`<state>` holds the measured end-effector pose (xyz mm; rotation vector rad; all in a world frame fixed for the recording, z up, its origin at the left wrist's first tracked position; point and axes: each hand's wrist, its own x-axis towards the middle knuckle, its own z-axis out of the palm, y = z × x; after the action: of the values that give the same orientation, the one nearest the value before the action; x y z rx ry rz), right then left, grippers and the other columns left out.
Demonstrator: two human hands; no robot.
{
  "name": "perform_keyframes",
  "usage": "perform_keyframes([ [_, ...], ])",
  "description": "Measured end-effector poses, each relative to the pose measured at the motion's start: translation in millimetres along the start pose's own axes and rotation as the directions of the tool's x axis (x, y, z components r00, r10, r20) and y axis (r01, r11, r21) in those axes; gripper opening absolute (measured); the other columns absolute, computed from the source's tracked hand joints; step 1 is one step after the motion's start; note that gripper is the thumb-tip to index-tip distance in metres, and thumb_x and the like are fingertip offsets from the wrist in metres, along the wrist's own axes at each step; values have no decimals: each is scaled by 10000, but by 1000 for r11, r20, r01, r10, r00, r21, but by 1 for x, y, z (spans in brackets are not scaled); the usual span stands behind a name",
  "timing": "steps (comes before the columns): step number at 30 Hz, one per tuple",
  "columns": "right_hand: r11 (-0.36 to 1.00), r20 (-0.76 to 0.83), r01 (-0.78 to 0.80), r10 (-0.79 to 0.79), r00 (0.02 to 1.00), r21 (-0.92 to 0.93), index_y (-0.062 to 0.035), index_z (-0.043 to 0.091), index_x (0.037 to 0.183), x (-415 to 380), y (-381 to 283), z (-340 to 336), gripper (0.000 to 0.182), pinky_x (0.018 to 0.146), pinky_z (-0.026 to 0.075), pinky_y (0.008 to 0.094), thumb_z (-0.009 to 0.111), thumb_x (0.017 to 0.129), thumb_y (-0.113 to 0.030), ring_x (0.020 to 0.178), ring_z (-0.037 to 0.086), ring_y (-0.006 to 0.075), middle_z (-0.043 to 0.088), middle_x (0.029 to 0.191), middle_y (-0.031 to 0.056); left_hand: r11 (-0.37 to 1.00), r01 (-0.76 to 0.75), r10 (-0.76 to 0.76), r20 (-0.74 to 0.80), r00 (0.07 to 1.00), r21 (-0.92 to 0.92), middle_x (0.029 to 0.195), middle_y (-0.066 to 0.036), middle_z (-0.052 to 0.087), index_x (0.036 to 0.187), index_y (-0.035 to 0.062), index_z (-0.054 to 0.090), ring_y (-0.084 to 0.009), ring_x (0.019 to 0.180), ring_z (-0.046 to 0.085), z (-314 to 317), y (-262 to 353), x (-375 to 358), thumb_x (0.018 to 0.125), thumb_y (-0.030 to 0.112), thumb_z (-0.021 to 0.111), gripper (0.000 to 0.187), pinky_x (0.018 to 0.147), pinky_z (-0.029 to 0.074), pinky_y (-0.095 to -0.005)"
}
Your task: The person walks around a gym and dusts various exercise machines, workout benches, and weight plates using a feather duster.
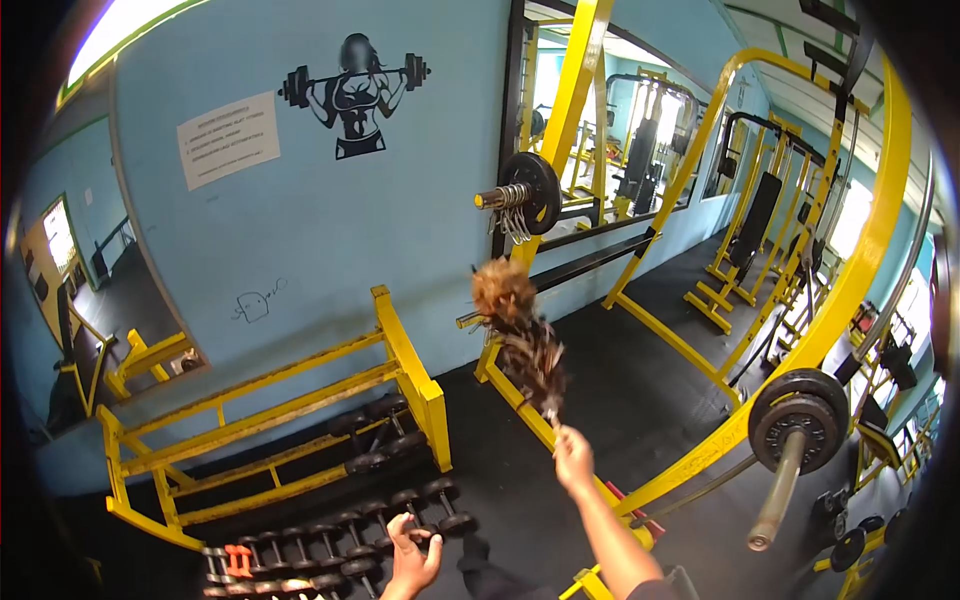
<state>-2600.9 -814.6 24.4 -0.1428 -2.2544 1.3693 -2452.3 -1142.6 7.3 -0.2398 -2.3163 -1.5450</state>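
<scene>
My right hand [573,458] is wrapped round the handle of a brown feather duster [532,355], arm stretched forward. The duster's fluffy head points up and away, overlapping the lower part of a yellow rack post [568,110] in this view. Just above it, a black weight plate [543,190] sits on a peg of that post, with metal spring collars [514,218] hanging there. Lower down, my left hand [412,562] has its fingers bent but apart, with nothing in them. Behind it, rows of black dumbbells [325,540] lie on the floor.
A yellow dumbbell rack [425,400] stands against the blue wall [230,240], with some dumbbells on the floor under it. To the right, a loaded barbell [790,490] juts toward me from a curved yellow frame [850,300]. Mirrors and more gym machines [755,220] stand further back.
</scene>
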Motion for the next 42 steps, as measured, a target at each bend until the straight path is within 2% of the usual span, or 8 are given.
perform_keyframes([
  [6,989,-61,123,-128,990,-76,-46,606,1229,194,-76,19,307,787,513,401,534,944,-135,927,657,376,662,1006,235,994,107,-108,-13,994,-10,1201,-140,376,1416,72,140,-139,759,566,14,-49,73,823,-36,628,776,667,463,-255],
  [8,957,-90,268,-278,956,-110,-65,593,1233,241,-117,24,306,801,503,460,517,942,-122,931,621,427,653,991,244,932,333,-333,27,943,-143,1404,-148,400,1488,127,235,-326,994,626,23,-28,113,914,400,651,760,996,412,-524],
  [10,945,-17,274,-282,959,-178,-76,578,1229,289,-137,31,301,768,498,484,502,944,-134,884,620,427,638,944,229,946,290,-286,45,957,-144,1342,-138,456,1482,104,234,-293,907,610,40,-29,155,925,397,634,745,967,422,-524],
  [12,925,-1,230,-241,970,-302,-83,577,1203,326,-143,38,281,744,498,501,487,950,-166,854,622,416,623,911,207,993,106,-100,111,989,-48,1182,-142,377,1425,79,101,-145,756,564,55,-43,191,831,-34,619,796,654,472,-260],
  [14,904,-91,154,-206,974,-399,-91,584,1194,345,-119,44,281,733,513,498,472,957,-194,850,637,400,627,921,198,996,58,-50,98,994,-75,1173,-145,392,1431,82,82,-150,770,554,65,-31,222,847,-27,603,791,678,471,-269],
  [20,883,-313,-132,-18,950,-451,-138,519,1313,240,-16,42,369,725,522,531,491,952,-214,845,643,424,626,1027,191,987,138,-126,127,984,-87,1185,-133,410,1458,97,72,-144,793,527,80,-49,243,858,-34,584,799,718,466,-284],
  [34,950,-276,-307,282,919,-54,-53,555,1035,141,0,158,202,734,487,529,482,968,-229,901,617,446,653,938,243,975,62,13,331,944,-214,1139,-158,484,1418,57,74,-178,800,591,49,-49,223,849,-23,624,795,708,491,-290],
  [42,875,-83,-465,458,885,-135,-84,638,1086,106,39,155,245,767,496,513,508,945,-237,917,625,434,668,913,222,977,169,-101,422,901,-128,1094,-177,524,1412,33,59,-194,796,599,61,-71,202,868,56,640,796,731,504,-317],
])
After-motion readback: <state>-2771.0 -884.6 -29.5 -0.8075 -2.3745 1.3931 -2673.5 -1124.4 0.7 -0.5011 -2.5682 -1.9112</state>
